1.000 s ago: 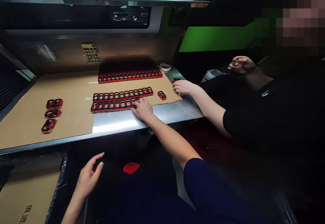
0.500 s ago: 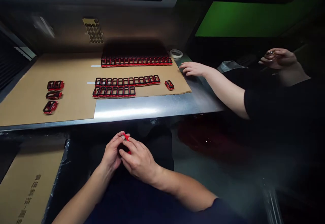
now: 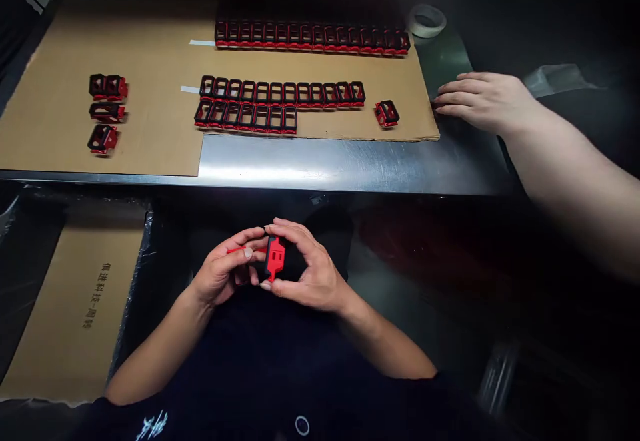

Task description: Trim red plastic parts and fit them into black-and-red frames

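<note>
The left hand (image 3: 223, 271) and right hand (image 3: 311, 274) are pressed in close, with a red-and-black plastic frame (image 3: 275, 257) pinched upright between the fingertips and a thin red strip (image 3: 240, 250) caught along the left fingers. Looks like one piece is being worked over by hand, tbh; setting it down at 12 o'clock seems called for afterwards. A short row of frames (image 3: 245, 119) is lined up there on a cardboard sheet (image 3: 150, 61) over the steel surface (image 3: 325, 167). A lone frame (image 3: 387, 113) sits at 1 o'clock, and a co-worker's hand (image 3: 480, 101) is rested at 2 o'clock.
</note>
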`<move>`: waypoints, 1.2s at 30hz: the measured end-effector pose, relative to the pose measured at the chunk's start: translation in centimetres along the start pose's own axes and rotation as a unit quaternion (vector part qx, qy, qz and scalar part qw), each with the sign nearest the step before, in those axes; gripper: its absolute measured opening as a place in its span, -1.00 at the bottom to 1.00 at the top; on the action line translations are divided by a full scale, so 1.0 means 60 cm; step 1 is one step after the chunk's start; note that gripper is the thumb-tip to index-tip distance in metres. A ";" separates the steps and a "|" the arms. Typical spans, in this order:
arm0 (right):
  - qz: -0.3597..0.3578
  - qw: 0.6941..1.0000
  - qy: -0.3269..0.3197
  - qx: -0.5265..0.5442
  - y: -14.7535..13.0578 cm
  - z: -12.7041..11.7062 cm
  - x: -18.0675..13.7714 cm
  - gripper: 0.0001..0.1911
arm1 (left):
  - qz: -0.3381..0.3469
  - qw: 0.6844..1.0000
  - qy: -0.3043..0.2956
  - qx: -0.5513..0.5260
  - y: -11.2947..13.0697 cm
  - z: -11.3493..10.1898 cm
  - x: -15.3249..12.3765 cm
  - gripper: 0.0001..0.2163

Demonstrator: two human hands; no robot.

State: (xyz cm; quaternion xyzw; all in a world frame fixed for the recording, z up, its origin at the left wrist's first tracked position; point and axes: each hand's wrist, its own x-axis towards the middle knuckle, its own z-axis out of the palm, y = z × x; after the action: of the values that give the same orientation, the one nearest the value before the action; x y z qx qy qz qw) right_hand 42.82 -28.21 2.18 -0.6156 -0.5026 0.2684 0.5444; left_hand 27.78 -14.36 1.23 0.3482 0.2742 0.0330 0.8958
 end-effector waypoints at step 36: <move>0.309 0.865 -0.045 0.393 0.005 0.014 -0.020 -0.68 | 0.186 0.801 0.041 0.568 -0.007 -0.007 -0.061 -0.62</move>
State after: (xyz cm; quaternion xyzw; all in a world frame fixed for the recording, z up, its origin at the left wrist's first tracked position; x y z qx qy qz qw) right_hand 41.76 -28.92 1.43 -0.4616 -0.1636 0.6257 0.6072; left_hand 24.42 -15.35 2.43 0.8373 0.2103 0.0512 0.5020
